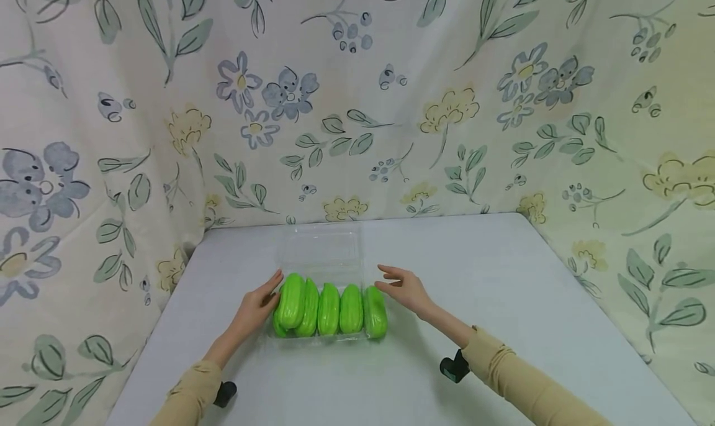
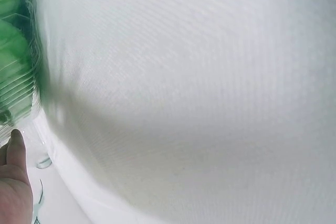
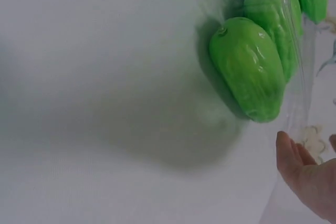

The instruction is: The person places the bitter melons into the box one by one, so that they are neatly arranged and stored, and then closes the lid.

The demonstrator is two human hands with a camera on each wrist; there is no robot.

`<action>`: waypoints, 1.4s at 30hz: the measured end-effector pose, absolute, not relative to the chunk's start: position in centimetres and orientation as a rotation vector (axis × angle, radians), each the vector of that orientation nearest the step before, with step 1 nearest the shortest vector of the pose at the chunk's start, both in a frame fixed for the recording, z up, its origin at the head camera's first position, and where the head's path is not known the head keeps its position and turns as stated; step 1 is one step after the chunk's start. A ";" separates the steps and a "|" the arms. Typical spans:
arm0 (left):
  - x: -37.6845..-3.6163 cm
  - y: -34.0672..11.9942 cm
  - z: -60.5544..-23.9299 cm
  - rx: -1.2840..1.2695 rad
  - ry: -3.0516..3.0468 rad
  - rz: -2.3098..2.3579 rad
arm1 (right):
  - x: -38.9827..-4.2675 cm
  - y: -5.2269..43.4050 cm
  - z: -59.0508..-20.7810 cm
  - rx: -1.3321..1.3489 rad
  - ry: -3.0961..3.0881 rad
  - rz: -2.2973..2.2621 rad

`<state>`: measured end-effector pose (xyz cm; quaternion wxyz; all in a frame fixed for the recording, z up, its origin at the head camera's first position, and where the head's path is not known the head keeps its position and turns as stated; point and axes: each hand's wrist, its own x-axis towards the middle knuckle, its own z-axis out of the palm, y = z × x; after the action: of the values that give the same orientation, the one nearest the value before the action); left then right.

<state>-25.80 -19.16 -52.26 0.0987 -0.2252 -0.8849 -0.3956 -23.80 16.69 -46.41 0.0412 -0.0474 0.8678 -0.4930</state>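
Observation:
A clear plastic box [image 1: 335, 337] with its lid [image 1: 321, 246] folded back holds several plump, ribbed green fruits, perhaps toy papayas or cucumbers. At its left end one green fruit [image 1: 292, 302] lies over others. Another green fruit [image 3: 248, 69] lies on the table against the outside of the box's right end. My left hand [image 1: 256, 308] is at the box's left end, its fingers extended along the side by the stacked fruit. Near the upper end of the outside fruit, my right hand [image 1: 410, 292] hovers with loosely spread fingers and nothing in them.
A white table [image 1: 458, 258] bears the box, with floral cloth [image 1: 346, 103] hanging behind it and at both sides. Black devices are strapped at both wrists, the right one [image 1: 455, 366] showing below the sleeve.

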 end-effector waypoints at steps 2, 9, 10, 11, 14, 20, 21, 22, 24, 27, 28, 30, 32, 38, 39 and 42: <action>-25.8 -19.2 -52.2 -0.666 -2.617 -1.171 | -23.9 16.9 -46.7 -0.129 2.650 -1.490; -25.7 -19.0 -52.4 -0.663 -2.608 -1.180 | -23.7 17.1 -48.0 -0.088 2.516 -1.447; -25.7 -19.0 -52.4 -0.661 -2.608 -1.184 | -23.6 17.1 -48.2 -0.096 2.508 -1.435; -25.7 -18.9 -52.4 -0.663 -2.606 -1.181 | -23.5 17.0 -48.4 -0.104 2.501 -1.424; -25.7 -18.9 -52.4 -0.666 -2.599 -1.180 | -23.4 16.9 -48.8 -0.164 2.503 -1.384; -25.7 -18.8 -52.3 -0.672 -2.604 -1.188 | -23.3 16.7 -48.9 -0.242 2.505 -1.344; -25.7 -18.9 -52.3 -0.671 -2.606 -1.190 | -23.2 16.6 -48.8 -0.251 2.506 -1.341; -25.7 -18.8 -52.2 -0.671 -2.607 -1.192 | -23.2 16.6 -48.9 -0.261 2.509 -1.336; -25.7 -18.8 -52.1 -0.670 -2.608 -1.195 | -23.2 16.6 -48.9 -0.273 2.512 -1.331; -25.7 -18.9 -52.1 -0.672 -2.600 -1.204 | -23.2 16.5 -49.2 -0.288 2.525 -1.327; -25.7 -18.9 -52.1 -0.674 -2.596 -1.202 | -23.2 16.5 -49.2 -0.289 2.525 -1.329; -25.7 -18.9 -52.1 -0.676 -2.587 -1.198 | -23.2 16.5 -49.4 -0.294 2.522 -1.333; -25.7 -19.0 -52.1 -0.676 -2.583 -1.191 | -23.2 16.5 -49.5 -0.302 2.518 -1.339; -25.6 -19.2 -52.2 -0.672 -2.599 -1.188 | -23.0 16.5 -49.4 -0.314 2.492 -1.357; -25.6 -19.2 -52.2 -0.671 -2.601 -1.188 | -23.0 16.5 -49.4 -0.311 2.485 -1.359; -25.6 -19.2 -52.2 -0.671 -2.602 -1.191 | -22.9 16.5 -49.4 -0.303 2.471 -1.371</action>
<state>-25.61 -19.19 -52.17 0.1009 -0.2272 -0.8807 -0.4032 -22.90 16.50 -49.37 0.1491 -0.1055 0.8597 -0.4770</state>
